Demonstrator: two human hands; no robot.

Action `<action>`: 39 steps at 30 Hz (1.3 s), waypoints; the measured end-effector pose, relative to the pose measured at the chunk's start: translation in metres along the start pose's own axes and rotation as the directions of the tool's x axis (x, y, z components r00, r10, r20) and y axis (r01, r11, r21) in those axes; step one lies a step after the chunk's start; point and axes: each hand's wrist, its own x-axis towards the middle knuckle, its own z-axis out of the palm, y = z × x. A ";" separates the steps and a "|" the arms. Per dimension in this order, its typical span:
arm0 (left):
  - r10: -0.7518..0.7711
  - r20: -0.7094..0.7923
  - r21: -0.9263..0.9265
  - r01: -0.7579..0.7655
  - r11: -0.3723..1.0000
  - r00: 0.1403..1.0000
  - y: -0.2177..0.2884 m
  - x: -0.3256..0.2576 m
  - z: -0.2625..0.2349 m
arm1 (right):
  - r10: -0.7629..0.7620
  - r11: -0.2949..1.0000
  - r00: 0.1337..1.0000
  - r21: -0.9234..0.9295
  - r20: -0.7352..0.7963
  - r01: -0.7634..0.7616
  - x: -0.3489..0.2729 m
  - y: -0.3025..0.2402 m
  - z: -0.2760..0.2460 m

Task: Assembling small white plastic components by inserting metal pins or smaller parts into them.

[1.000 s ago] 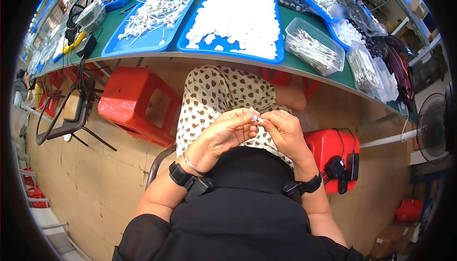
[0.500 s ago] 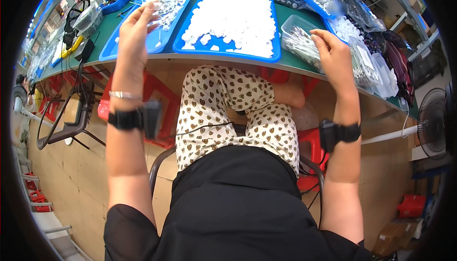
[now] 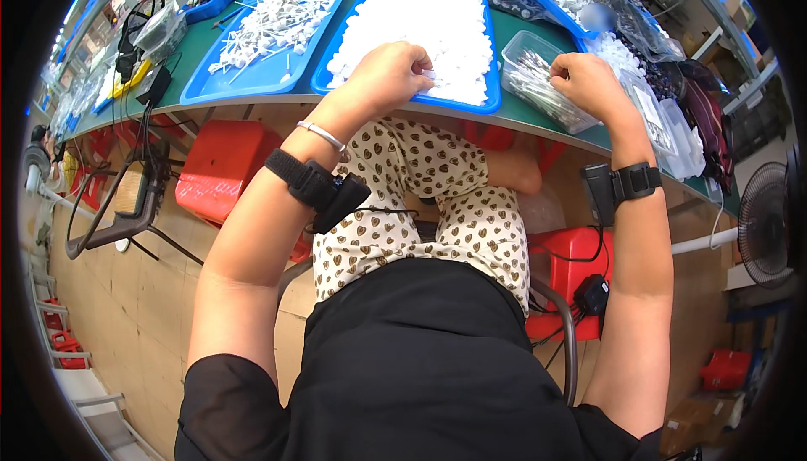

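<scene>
Head-worn view (fisheye) looks down at the hands (image 3: pixel 387 76).

Bright light washes out the white pieces (image 3: pixel 412 28); outer edges bow.

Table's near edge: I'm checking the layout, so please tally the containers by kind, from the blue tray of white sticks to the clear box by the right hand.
Blue trays: 2
Clear box: 1
Total: 3
</scene>
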 end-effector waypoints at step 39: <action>-0.314 0.288 -0.955 0.295 -0.026 0.905 0.090 -0.147 0.059 | 0.210 -0.499 0.970 0.866 0.125 -0.003 -0.155 -0.151 0.081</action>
